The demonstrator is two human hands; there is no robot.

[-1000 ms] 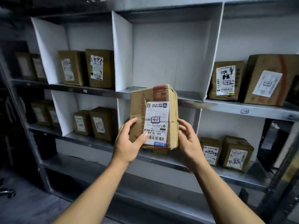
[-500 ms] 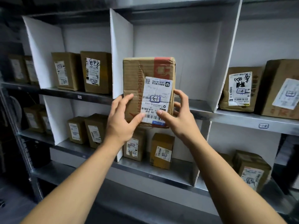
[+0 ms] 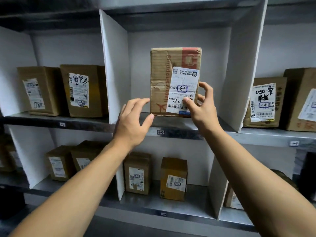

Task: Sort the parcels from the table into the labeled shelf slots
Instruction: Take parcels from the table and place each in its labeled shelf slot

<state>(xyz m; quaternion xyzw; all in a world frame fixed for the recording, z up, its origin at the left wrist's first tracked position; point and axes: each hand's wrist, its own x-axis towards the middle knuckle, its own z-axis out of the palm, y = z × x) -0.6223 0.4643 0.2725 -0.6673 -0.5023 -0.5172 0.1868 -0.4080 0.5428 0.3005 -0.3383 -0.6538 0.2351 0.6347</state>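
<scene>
A brown cardboard parcel (image 3: 162, 79) with a white shipping label (image 3: 185, 82) stands upright in the middle slot of the upper shelf (image 3: 181, 124). That slot lies between two white dividers (image 3: 114, 65) and holds no other parcel. My right hand (image 3: 203, 112) grips the parcel's lower right corner, thumb on the label and fingers curled round the right side. My left hand (image 3: 131, 124) is open beside the lower left corner, with its fingertips at the parcel's left edge. A small slot tag (image 3: 160, 132) sits on the shelf's front edge just below.
Two labelled parcels (image 3: 80, 90) stand in the slot to the left, and others (image 3: 263, 101) in the slot to the right. The lower shelf holds several small parcels (image 3: 173, 178) between its own dividers. A metal shelf edge (image 3: 256, 135) runs across at wrist height.
Both hands lifted the parcel from chest height into the upper middle slot, where it now stands on the shelf. My left hand has let go of its left side and opened.
</scene>
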